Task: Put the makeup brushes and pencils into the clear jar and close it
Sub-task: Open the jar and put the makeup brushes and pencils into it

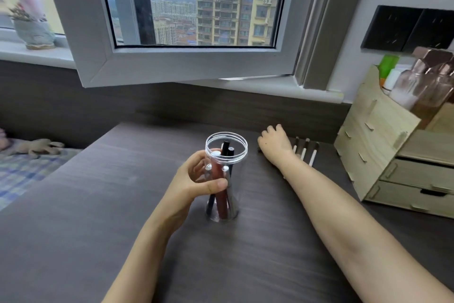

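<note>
A clear jar (233, 155) stands upright and lidless on the dark table (98, 204). Inside it are several pencils, black and reddish-brown (222, 199). My left hand (196, 184) wraps around the jar's middle. My right hand (275, 143) lies palm down on the table behind and to the right of the jar, over the near ends of a row of makeup brushes (307, 151) with white handles. Whether its fingers have closed on a brush is hidden. No lid is in view.
A wooden drawer organiser (383, 155) with bottles on top stands at the right edge. An open window sash (172, 64) hangs over the table's back. A bed with a checked cover (24, 170) lies to the left.
</note>
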### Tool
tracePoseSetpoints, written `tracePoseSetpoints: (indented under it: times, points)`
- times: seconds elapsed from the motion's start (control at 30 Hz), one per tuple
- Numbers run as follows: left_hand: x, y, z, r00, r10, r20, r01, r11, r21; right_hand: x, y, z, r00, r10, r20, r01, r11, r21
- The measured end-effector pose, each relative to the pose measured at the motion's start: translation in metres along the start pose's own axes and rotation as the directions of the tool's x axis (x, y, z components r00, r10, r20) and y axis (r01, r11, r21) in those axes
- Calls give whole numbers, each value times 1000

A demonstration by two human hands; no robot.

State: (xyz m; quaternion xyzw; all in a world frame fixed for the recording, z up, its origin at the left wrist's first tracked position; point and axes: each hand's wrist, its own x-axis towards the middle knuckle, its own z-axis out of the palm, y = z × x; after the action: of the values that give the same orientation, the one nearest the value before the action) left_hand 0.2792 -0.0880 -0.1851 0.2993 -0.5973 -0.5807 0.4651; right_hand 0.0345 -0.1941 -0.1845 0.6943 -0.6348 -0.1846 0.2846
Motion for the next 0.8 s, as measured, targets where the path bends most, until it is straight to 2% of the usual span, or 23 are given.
tracePoseSetpoints:
  times: [0.1,0.17,0.23,0.3,0.37,0.43,0.47,0.5,0.53,0.57,0.6,0.63,0.67,0.7,0.73,0.77,0.8]
  points:
    - [-1,2,2,1000,0,5,0,1000,-3,-8,3,-12,995,-4,-100,11,998,65]
    - [-1,3,2,1000,0,5,0,1000,-2,-17,8,-22,981,104,-166,-64,971,231]
    - [-1,4,3,1000,1,4,-1,1000,-2,-32,9,-35,962,195,-191,-81,871,484]
    - [-2,4,4,1000,-3,10,3,1000,-5,-54,9,-50,921,333,-201,-79,666,742]
    - [-2,4,5,1000,-8,27,9,1000,-6,-82,12,-71,893,422,-158,-13,375,927]
    - [-3,5,7,999,-11,51,11,1000,-6,-107,19,-89,909,408,-88,59,82,995]
    - [-4,5,8,998,-13,64,13,1000,-6,-119,24,-96,926,374,-56,73,-32,997]
    - [-5,5,10,997,-14,77,14,1000,-5,-130,30,-103,943,331,-43,79,-96,992]
    - [-6,6,11,996,-15,92,15,1000,-2,-140,36,-109,957,284,-55,92,-117,989]
    - [-7,6,12,994,-17,107,17,1000,3,-149,42,-115,968,240,-78,103,-96,990]
    - [-8,6,13,992,-21,121,20,1000,11,-156,48,-120,973,206,-109,116,-25,993]
    - [-8,7,13,990,-26,138,23,1000,20,-162,55,-125,972,183,-147,128,112,985]
    - [-9,7,14,988,-32,154,28,999,27,-166,61,-130,968,155,-195,142,300,943]
    - [-9,7,15,985,-38,169,33,999,32,-170,67,-138,965,109,-239,156,497,854]
    - [-9,7,16,983,-44,181,38,999,36,-171,72,-147,963,48,-266,173,648,741]
    - [-9,7,16,981,-49,190,42,998,40,-172,75,-158,962,-15,-273,194,740,644]
    - [-9,7,17,979,-51,197,44,998,44,-172,77,-168,962,-69,-263,216,784,582]
